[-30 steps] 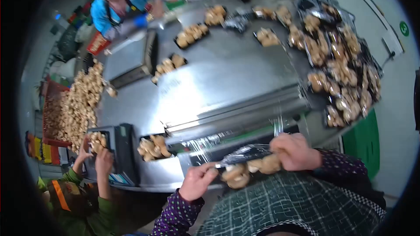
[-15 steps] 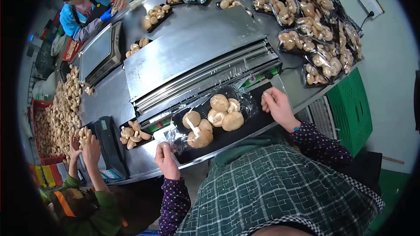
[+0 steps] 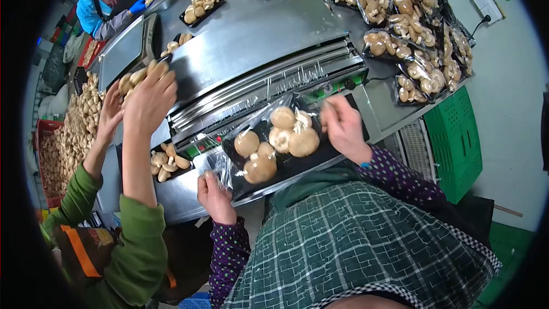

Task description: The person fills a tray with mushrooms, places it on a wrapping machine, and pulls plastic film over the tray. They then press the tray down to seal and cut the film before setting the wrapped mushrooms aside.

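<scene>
In front of me lies a black tray (image 3: 311,160) holding several brown mushrooms (image 3: 303,142) under clear plastic film (image 3: 263,121). The film stretches from the tray up to the rollers of a wrapping machine (image 3: 274,77). My left hand (image 3: 216,197) is closed on the gathered film at the tray's left end. At the other end, my right hand (image 3: 343,129), slightly blurred, has its fingers pinched together at the film's edge.
Wrapped mushroom trays (image 3: 423,71) pile up at the far right, above a green crate (image 3: 454,143). A co-worker's green-sleeved arms (image 3: 140,220) reach in from the left, holding mushrooms near a scale (image 3: 123,54). Another person in blue (image 3: 88,14) stands across the table.
My right hand has moved left and up to the tray's end. My left hand shifted slightly left. The green-sleeved co-worker's hands rose and moved right with mushrooms.
</scene>
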Demonstrator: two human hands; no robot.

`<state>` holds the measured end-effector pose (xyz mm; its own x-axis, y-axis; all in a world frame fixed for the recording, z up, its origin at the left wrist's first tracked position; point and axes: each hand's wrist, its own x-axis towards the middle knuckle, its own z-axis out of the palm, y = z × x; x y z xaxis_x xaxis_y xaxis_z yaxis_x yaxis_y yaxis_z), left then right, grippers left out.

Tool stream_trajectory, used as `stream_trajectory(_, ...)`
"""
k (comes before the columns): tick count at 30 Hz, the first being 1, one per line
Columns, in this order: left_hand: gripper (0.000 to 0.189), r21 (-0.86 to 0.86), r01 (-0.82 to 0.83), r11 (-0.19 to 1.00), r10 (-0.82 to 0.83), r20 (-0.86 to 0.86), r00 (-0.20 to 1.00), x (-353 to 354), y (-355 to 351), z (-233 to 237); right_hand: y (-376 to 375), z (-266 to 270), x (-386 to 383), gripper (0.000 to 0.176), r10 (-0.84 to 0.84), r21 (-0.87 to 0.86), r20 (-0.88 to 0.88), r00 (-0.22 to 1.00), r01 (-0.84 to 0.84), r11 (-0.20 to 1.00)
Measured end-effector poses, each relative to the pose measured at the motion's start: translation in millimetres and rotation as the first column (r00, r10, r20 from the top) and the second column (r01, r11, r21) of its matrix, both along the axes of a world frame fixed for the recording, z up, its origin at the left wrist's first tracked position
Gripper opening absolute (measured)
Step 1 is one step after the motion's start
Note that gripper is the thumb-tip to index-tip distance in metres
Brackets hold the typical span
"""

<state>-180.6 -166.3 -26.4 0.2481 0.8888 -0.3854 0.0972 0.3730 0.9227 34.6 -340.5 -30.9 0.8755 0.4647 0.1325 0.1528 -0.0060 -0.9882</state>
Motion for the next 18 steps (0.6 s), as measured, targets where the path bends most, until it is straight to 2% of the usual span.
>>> stream_trajectory(1, 0.022, 0.019, 0.0, 1.0, 0.0, -0.021, 1.0, -4.5, -2.0, 2.2, 11.4, -7.3, 4.3, 0.008, 0.015, -0.027, 0.178, 0.984, -0.01, 1.0)
stream_trajectory(2, 0.022, 0.043, 0.006, 0.999, -0.004, -0.043, 0.999, -10.1, -0.2, 4.4, 4.3, -5.7, 2.6, 0.008, 0.012, -0.027, 0.169, 0.986, -0.007, 1.0)
stream_trajectory(3, 0.02, -0.027, 0.018, 0.999, -0.016, 0.085, 0.996, -30.5, 4.6, 7.3, -8.6, 2.0, 4.8, 0.011, 0.008, 0.019, -0.175, 0.985, -0.005, 1.0)
stream_trajectory(4, 0.019, -0.104, 0.041, 0.994, -0.018, 0.214, 0.977, -61.4, 7.7, 8.1, -23.8, 11.8, 8.5, 0.014, 0.017, 0.059, -0.495, 0.869, 0.014, 0.998)
stream_trajectory(5, 0.016, -0.193, 0.115, 0.975, -0.074, 0.205, 0.976, -97.7, 5.6, 4.3, -47.4, 20.9, -1.3, 0.018, 0.024, -0.001, -0.548, 0.836, -0.029, 1.0)
stream_trajectory(6, 0.015, -0.288, 0.185, 0.94, -0.131, 0.197, 0.972, -121.1, 3.5, -0.8, -72.0, 25.1, -11.4, 0.017, -0.03, -0.083, -0.669, 0.743, -0.034, 0.996)
stream_trajectory(7, 0.012, -0.304, 0.123, 0.945, -0.136, -0.02, 0.991, -110.3, -12.4, -3.9, -97.5, 13.7, -16.1, 0.018, -0.058, -0.129, -0.723, 0.688, -0.052, 0.99)
stream_trajectory(8, 0.011, -0.302, 0.058, 0.951, -0.136, -0.243, 0.961, -103.7, -29.9, -6.1, -116.4, -5.2, -24.3, 0.02, -0.084, -0.168, -0.778, 0.623, -0.078, 0.983)
stream_trajectory(9, 0.011, -0.328, 0.027, 0.944, -0.131, -0.299, 0.945, -90.8, -42.7, -16.3, -122.0, -24.6, -31.2, 0.018, -0.107, -0.26, -0.794, 0.598, -0.175, 0.95)
stream_trajectory(11, 0.013, -0.327, 0.146, 0.934, -0.228, -0.229, 0.946, -71.7, -60.4, -31.1, -109.5, -47.8, -39.0, 0.013, -0.147, -0.422, -0.801, 0.58, -0.372, 0.827)
stream_trajectory(12, 0.015, -0.304, 0.229, 0.925, -0.295, -0.192, 0.936, -62.8, -65.1, -34.6, -117.8, -99.3, -46.0, 0.016, 0.236, -0.397, -0.605, 0.76, -0.546, 0.738)
stream_trajectory(13, 0.017, -0.263, 0.342, 0.902, -0.383, -0.124, 0.915, -45.7, -64.4, -37.5, -102.2, -114.6, -55.4, 0.024, 0.332, -0.355, -0.58, 0.744, -0.598, 0.719)
stream_trajectory(14, 0.02, -0.197, 0.428, 0.882, -0.449, -0.072, 0.891, -32.3, -64.3, -38.9, -89.1, -95.6, -65.8, 0.036, 0.35, -0.155, -0.618, 0.704, -0.545, 0.824)
stream_trajectory(15, 0.022, -0.111, 0.516, 0.849, -0.522, -0.031, 0.852, -20.6, -66.3, -37.6, -86.9, -105.1, -69.1, 0.04, 0.287, 0.217, -0.945, 0.159, -0.352, 0.91)
stream_trajectory(16, 0.025, -0.006, 0.6, 0.8, -0.6, 0.004, 0.8, -6.7, -67.7, -31.8, -85.1, -106.2, -66.3, 0.037, 0.309, 0.128, -0.919, 0.244, -0.555, 0.822)
stream_trajectory(17, 0.028, 0.128, 0.666, 0.735, -0.673, 0.024, 0.739, 7.2, -67.8, -25.2, -89.9, -102.4, -72.1, 0.034, 0.368, 0.227, -0.902, 0.224, -0.478, 0.848)
stream_trajectory(18, 0.031, 0.26, 0.702, 0.663, -0.733, 0.033, 0.68, 23.9, -68.6, -13.9, -84.5, -91.1, -77.3, 0.034, 0.442, 0.282, -0.87, 0.218, -0.515, 0.809)
